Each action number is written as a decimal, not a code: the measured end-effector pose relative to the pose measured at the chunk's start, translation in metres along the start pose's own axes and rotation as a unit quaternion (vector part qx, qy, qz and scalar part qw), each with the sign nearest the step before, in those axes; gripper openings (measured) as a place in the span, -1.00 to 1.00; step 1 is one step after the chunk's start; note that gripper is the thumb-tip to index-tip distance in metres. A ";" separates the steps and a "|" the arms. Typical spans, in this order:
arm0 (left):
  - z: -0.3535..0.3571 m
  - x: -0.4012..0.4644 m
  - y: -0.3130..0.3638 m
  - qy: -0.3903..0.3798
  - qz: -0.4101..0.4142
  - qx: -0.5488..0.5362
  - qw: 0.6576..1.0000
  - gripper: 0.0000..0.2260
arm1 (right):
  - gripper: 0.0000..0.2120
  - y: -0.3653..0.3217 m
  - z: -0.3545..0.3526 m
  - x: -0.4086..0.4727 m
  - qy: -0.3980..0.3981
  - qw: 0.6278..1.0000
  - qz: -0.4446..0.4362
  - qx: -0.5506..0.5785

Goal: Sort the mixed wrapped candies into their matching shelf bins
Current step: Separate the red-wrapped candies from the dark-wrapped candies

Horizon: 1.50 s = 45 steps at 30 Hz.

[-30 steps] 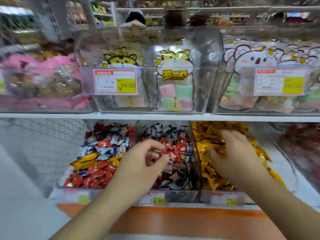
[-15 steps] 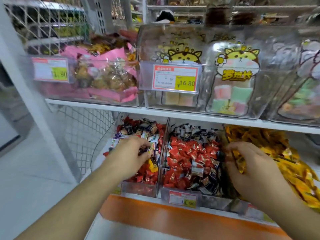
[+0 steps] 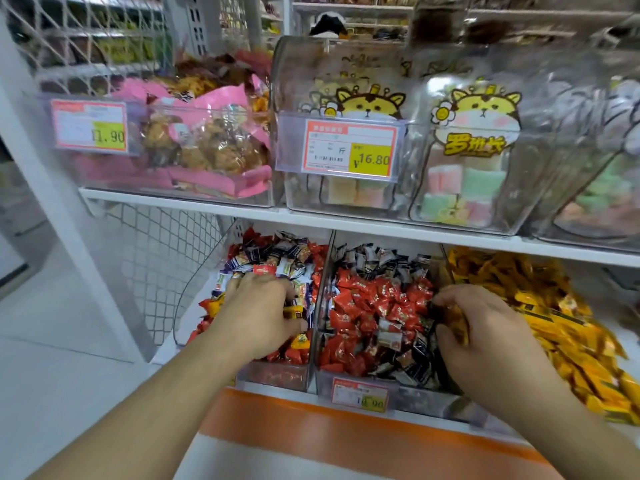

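Observation:
Three clear bins stand side by side on the lower shelf. The left bin (image 3: 277,375) holds mixed red, blue-white and a few yellow candies. The middle bin (image 3: 415,396) holds red and dark candies (image 3: 367,306). The right bin holds yellow candies (image 3: 540,306). My left hand (image 3: 258,313) lies palm down in the left bin, fingers curled into the pile beside a yellow candy (image 3: 294,311); what it holds is hidden. My right hand (image 3: 485,327) hovers at the middle bin's right edge and grips yellow-brown wrapped candies (image 3: 455,323) in its curled fingers.
The upper shelf (image 3: 242,206) carries clear boxes: pink-wrapped snacks (image 3: 207,147) on the left, pastel marshmallow bags (image 3: 467,188) in the middle and right. Price tags (image 3: 349,148) hang on the fronts. A white wire mesh panel (image 3: 162,258) closes the left side. An orange strip (image 3: 329,431) runs below.
My left hand has pushed deeper into the left bin's pile. My right hand has drawn back from the yellow bin toward the middle bin, candies in its fingers. The view shifted slightly left.

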<state>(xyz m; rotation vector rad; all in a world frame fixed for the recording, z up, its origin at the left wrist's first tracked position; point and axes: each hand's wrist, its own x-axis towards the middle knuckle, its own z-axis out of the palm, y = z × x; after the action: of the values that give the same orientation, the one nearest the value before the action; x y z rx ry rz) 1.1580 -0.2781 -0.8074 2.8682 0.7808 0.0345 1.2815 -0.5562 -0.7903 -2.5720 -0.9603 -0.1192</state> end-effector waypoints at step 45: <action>-0.021 -0.060 0.094 0.030 0.028 -0.387 0.921 -0.91 | -0.45 0.055 -0.044 0.016 0.070 0.982 0.147 -0.099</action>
<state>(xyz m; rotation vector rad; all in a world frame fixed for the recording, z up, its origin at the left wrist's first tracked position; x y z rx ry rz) 1.1518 -0.3844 -0.7694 2.1343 0.5254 0.3546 1.3319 -0.6011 -0.7645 -2.8093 -0.5323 -0.3231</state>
